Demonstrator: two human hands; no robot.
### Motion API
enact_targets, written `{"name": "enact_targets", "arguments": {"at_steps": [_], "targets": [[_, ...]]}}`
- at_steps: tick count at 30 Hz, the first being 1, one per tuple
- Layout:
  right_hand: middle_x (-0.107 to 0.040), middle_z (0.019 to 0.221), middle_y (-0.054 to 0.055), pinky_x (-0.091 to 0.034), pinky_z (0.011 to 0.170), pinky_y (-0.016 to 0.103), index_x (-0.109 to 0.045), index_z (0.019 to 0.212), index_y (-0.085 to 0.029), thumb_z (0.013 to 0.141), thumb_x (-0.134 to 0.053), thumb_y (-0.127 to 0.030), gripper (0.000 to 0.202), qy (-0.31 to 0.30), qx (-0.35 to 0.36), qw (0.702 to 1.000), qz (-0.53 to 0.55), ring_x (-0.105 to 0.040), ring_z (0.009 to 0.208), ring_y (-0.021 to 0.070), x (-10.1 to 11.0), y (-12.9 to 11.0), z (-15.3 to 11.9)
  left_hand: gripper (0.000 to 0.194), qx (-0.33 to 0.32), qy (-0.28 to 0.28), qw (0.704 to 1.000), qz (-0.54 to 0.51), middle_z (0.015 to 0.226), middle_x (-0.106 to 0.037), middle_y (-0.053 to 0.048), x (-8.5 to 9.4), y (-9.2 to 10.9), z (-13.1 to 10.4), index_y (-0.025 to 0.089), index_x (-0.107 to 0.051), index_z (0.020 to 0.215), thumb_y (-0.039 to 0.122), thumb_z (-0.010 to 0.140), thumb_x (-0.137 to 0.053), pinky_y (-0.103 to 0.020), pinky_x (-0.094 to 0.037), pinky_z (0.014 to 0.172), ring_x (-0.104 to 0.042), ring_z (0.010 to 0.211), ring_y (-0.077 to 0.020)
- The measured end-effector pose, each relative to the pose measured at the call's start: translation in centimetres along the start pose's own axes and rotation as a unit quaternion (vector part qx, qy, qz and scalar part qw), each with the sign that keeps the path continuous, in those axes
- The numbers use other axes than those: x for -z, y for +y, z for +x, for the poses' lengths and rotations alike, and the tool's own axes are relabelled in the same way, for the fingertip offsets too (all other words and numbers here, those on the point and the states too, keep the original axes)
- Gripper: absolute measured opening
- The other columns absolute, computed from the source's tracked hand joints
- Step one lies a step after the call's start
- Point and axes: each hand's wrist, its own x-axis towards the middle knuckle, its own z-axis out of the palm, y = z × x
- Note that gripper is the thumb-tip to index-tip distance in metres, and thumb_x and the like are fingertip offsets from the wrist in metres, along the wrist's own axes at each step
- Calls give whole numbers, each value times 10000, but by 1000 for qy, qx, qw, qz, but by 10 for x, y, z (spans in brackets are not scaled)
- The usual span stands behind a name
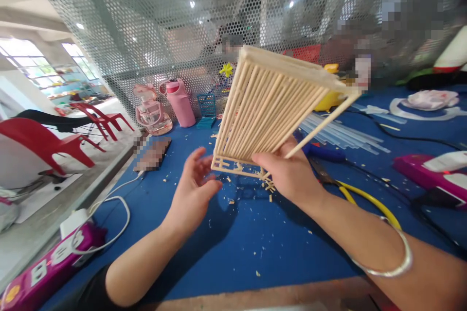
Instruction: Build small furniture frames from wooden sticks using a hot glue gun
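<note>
My right hand (pixel 288 165) grips a model made of thin wooden sticks (pixel 270 107) near its lower right edge. The model is tilted above the table, with a slatted face of parallel sticks and small lattice work along the lower edge. One longer stick (pixel 324 119) slants along its right side. My left hand (pixel 197 177) is just left of the model's lower corner, palm toward it and fingers apart. Its fingertips come close to that corner; whether they touch it I cannot tell. Wood crumbs (pixel 270 185) lie on the blue table (pixel 233 252) below.
Yellow-handled pliers (pixel 350 192), a blue-handled tool (pixel 324 153) and translucent glue sticks (pixel 343 131) lie at the right. A pink bottle (pixel 180 104), a clear jug (pixel 153 112) and a phone (pixel 153 153) are at the left. Purple power strips (pixel 54 262) and cables flank the table; perforated mesh (pixel 164 34) stands behind.
</note>
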Motion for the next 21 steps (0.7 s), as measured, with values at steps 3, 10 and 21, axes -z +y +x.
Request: {"name": "enact_targets", "arguments": {"at_steps": [3,10,21], "targets": [[-704,954,45,-538,897,387,-622,1067,-229,772,-548,-159,312,15,-20,999,48,-662,926,241,-2,-1,-3,473,147,-95,976,-130,1115,-643,-100,-12,7,-7,198,-525,1150,137,681,-515,-403,-494,898,-581,1093,-239],[-698,985,34,-537,927,404,-570,1184,-242,760,-538,-132,440,-20,38,994,99,-632,1044,253,-12,-9,-6,254,178,-34,960,-213,1051,-658,-43,-23,21,-12,195,-597,999,233,748,-612,-312,-448,837,-574,1018,-197],[-693,929,54,-546,859,439,-608,1122,-210,746,-516,-189,388,-23,94,995,-14,-635,919,272,-16,-10,-9,228,64,4,975,-213,839,-563,20,-29,9,-6,180,-551,949,179,761,-680,-255,-424,773,-525,764,-101]]}}
